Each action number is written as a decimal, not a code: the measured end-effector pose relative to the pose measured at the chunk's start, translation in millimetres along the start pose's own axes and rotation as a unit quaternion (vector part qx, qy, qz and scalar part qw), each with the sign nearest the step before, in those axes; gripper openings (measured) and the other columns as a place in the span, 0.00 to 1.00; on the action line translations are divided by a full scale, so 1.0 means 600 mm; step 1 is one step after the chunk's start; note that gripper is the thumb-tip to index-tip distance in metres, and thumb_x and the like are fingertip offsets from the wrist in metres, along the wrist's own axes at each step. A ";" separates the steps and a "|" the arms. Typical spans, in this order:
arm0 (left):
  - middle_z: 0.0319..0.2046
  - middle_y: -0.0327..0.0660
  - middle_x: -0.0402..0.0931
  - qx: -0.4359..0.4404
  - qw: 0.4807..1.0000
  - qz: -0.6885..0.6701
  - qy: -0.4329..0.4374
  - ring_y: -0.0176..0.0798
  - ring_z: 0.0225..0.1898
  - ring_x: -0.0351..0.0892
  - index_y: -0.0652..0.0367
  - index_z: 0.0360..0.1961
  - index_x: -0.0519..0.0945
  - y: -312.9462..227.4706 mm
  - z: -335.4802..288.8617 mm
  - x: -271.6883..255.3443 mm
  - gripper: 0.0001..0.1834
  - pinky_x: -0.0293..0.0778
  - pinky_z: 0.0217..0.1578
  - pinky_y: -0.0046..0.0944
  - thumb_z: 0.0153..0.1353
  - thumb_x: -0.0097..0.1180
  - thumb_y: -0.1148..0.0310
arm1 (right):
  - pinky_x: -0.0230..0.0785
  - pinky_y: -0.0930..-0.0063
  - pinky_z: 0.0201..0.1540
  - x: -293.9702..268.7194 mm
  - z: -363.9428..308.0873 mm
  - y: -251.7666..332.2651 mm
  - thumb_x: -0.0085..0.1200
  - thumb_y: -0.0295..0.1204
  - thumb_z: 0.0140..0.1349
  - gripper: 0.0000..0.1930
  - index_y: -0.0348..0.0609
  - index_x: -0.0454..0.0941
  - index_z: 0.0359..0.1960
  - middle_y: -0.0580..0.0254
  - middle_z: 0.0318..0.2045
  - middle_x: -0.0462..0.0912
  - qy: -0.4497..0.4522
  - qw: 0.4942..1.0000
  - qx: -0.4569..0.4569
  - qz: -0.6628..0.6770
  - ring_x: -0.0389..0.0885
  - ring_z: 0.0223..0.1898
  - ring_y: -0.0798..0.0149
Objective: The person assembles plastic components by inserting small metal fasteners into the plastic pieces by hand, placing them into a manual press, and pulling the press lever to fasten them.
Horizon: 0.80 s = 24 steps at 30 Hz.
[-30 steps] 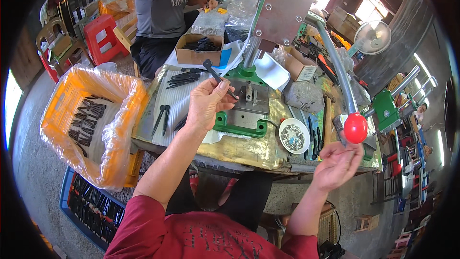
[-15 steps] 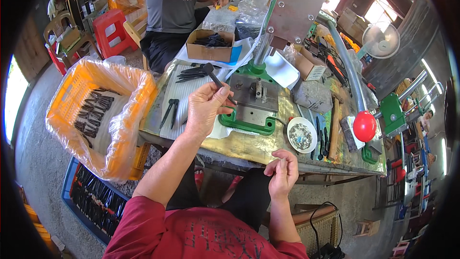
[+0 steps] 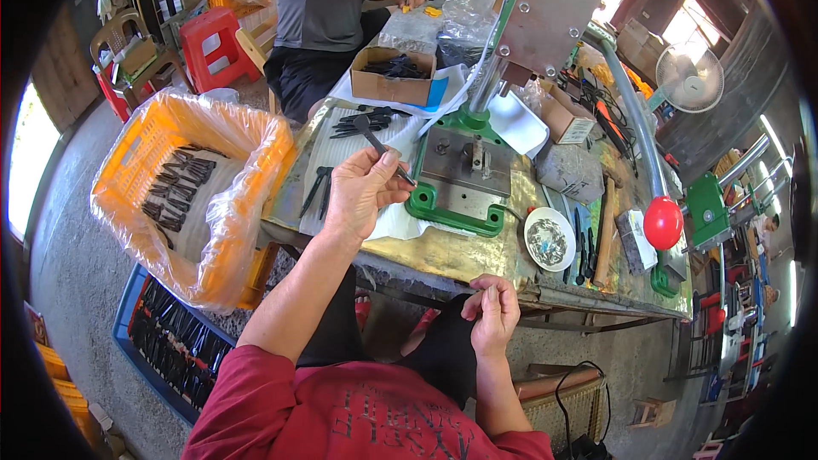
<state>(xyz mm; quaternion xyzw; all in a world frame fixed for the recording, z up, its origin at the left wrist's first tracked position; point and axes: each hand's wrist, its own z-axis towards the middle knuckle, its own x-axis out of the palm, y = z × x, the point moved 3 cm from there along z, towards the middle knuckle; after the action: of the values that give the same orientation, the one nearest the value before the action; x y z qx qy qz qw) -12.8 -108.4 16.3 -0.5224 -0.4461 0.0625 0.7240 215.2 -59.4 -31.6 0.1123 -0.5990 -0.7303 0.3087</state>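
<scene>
In my left hand [image 3: 362, 192] is a slim black tool part [image 3: 375, 143] with a broader rounded end, pinched between thumb and fingers and slanting up to the left. It is held just left of the green-based hand press [image 3: 467, 177]. My right hand [image 3: 492, 311] is closed in a pinch in front of the table edge; what its fingertips hold, if anything, is too small to make out. A white bowl [image 3: 550, 239] of small metal pieces stands beyond it. Several similar black parts [image 3: 368, 122] lie on white foam sheet [image 3: 327, 138] behind my left hand.
At left stands a plastic-lined orange crate [image 3: 281, 149] with black parts, above a blue crate [image 3: 128, 311] of more. A cardboard box [image 3: 388, 88] sits behind the press. The press lever's red knob [image 3: 663, 223] hangs at right, near a hammer [image 3: 605, 238]. A co-worker [image 3: 319, 8] sits opposite.
The view has swung a little left, so the bench appears further right. My left hand still holds the black part, now tilted more; my right hand stays pinched, turned slightly.
</scene>
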 end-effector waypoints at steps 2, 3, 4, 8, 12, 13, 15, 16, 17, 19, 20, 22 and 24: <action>0.26 0.42 0.73 -0.013 1.000 -0.009 -0.004 0.33 0.21 0.75 0.60 0.27 0.70 -0.002 -0.004 -0.004 0.09 0.72 0.19 0.25 0.53 0.52 0.66 | 0.57 0.87 0.17 0.002 -0.003 -0.002 0.37 0.29 0.60 0.08 0.37 0.66 0.34 0.61 0.29 0.72 0.000 1.000 0.007 0.000 0.67 0.15 0.77; 0.26 0.41 0.73 -0.016 1.000 -0.007 -0.002 0.33 0.21 0.75 0.60 0.28 0.70 -0.002 -0.006 -0.006 0.09 0.71 0.19 0.25 0.53 0.52 0.66 | 0.57 0.87 0.17 0.002 -0.004 -0.004 0.37 0.29 0.60 0.08 0.37 0.66 0.34 0.61 0.29 0.72 0.000 1.000 0.012 0.004 0.67 0.15 0.77; 0.26 0.41 0.73 -0.019 1.000 -0.006 0.000 0.33 0.21 0.75 0.60 0.29 0.70 -0.002 -0.007 -0.008 0.09 0.71 0.18 0.25 0.53 0.52 0.66 | 0.58 0.87 0.18 0.002 -0.005 -0.006 0.37 0.29 0.60 0.09 0.36 0.66 0.34 0.61 0.28 0.72 0.001 1.000 0.018 0.008 0.67 0.15 0.77; 0.25 0.41 0.73 -0.023 1.000 0.006 -0.008 0.33 0.21 0.75 0.60 0.29 0.70 -0.003 -0.014 -0.019 0.09 0.71 0.18 0.24 0.53 0.52 0.66 | 0.58 0.87 0.18 0.007 -0.008 -0.010 0.37 0.30 0.60 0.09 0.36 0.66 0.33 0.61 0.28 0.72 0.002 1.000 0.030 0.009 0.67 0.15 0.77; 0.24 0.39 0.73 -0.032 0.998 0.053 -0.005 0.31 0.20 0.74 0.61 0.31 0.71 -0.013 -0.023 -0.021 0.10 0.70 0.17 0.23 0.54 0.51 0.65 | 0.58 0.87 0.18 0.010 -0.012 -0.015 0.37 0.30 0.60 0.09 0.36 0.66 0.33 0.61 0.27 0.72 -0.001 0.999 0.036 0.012 0.67 0.15 0.77; 0.23 0.39 0.73 -0.038 0.996 0.075 0.009 0.30 0.19 0.74 0.62 0.31 0.71 -0.015 -0.025 -0.021 0.10 0.70 0.17 0.23 0.54 0.50 0.65 | 0.58 0.87 0.18 0.011 -0.012 -0.015 0.37 0.30 0.60 0.09 0.35 0.66 0.33 0.61 0.27 0.72 -0.003 0.999 0.037 0.012 0.67 0.15 0.77; 0.23 0.38 0.72 -0.059 0.994 0.085 0.038 0.29 0.19 0.73 0.62 0.32 0.72 -0.017 -0.025 -0.021 0.11 0.70 0.17 0.23 0.54 0.49 0.65 | 0.57 0.86 0.17 0.012 -0.014 -0.016 0.37 0.30 0.60 0.09 0.35 0.66 0.33 0.61 0.27 0.72 0.005 0.999 0.041 0.008 0.66 0.15 0.77; 0.23 0.38 0.72 -0.079 0.990 0.095 0.071 0.29 0.18 0.73 0.63 0.33 0.72 -0.016 -0.026 -0.020 0.11 0.70 0.17 0.23 0.55 0.49 0.65 | 0.57 0.86 0.17 0.013 -0.015 -0.016 0.37 0.30 0.60 0.09 0.35 0.66 0.33 0.60 0.27 0.72 0.012 0.999 0.044 0.006 0.66 0.15 0.77; 0.22 0.38 0.72 -0.083 0.985 0.120 0.093 0.28 0.18 0.73 0.63 0.33 0.72 -0.017 -0.026 -0.020 0.12 0.70 0.17 0.22 0.55 0.48 0.65 | 0.57 0.86 0.17 0.014 -0.015 -0.017 0.37 0.30 0.60 0.09 0.35 0.66 0.33 0.60 0.27 0.72 0.014 0.999 0.045 0.005 0.66 0.15 0.77; 0.22 0.38 0.72 -0.093 0.981 0.127 0.111 0.28 0.18 0.73 0.64 0.34 0.72 -0.020 -0.027 -0.018 0.12 0.70 0.17 0.22 0.55 0.49 0.65 | 0.57 0.86 0.17 0.015 -0.017 -0.019 0.37 0.29 0.60 0.09 0.35 0.66 0.33 0.59 0.27 0.72 0.013 0.999 0.040 0.003 0.67 0.15 0.76; 0.22 0.38 0.71 -0.103 0.976 0.136 0.132 0.28 0.18 0.73 0.64 0.34 0.72 -0.020 -0.028 -0.017 0.12 0.70 0.16 0.22 0.55 0.49 0.65 | 0.57 0.86 0.17 0.017 -0.017 -0.020 0.37 0.29 0.60 0.09 0.35 0.66 0.33 0.59 0.27 0.72 0.015 0.999 0.042 0.002 0.67 0.15 0.76; 0.22 0.38 0.71 -0.106 0.975 0.130 0.145 0.28 0.18 0.73 0.64 0.34 0.72 -0.021 -0.029 -0.017 0.13 0.70 0.16 0.22 0.55 0.49 0.65 | 0.58 0.86 0.17 0.019 -0.017 -0.021 0.37 0.29 0.60 0.09 0.35 0.66 0.33 0.58 0.28 0.73 0.005 0.999 0.044 0.012 0.67 0.15 0.76; 0.22 0.38 0.71 -0.108 0.974 0.123 0.159 0.28 0.18 0.73 0.65 0.34 0.72 -0.023 -0.030 -0.016 0.13 0.70 0.16 0.22 0.54 0.49 0.65 | 0.58 0.86 0.17 0.019 -0.016 -0.021 0.37 0.29 0.60 0.09 0.35 0.66 0.33 0.58 0.28 0.73 0.008 0.999 0.044 0.010 0.67 0.15 0.75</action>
<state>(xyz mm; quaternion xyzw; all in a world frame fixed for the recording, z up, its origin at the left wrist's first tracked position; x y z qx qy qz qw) -10.7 -132.6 20.8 -0.6521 -0.2618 0.0189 0.7113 207.3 -72.9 -43.8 0.1251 -0.6292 -0.6992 0.3157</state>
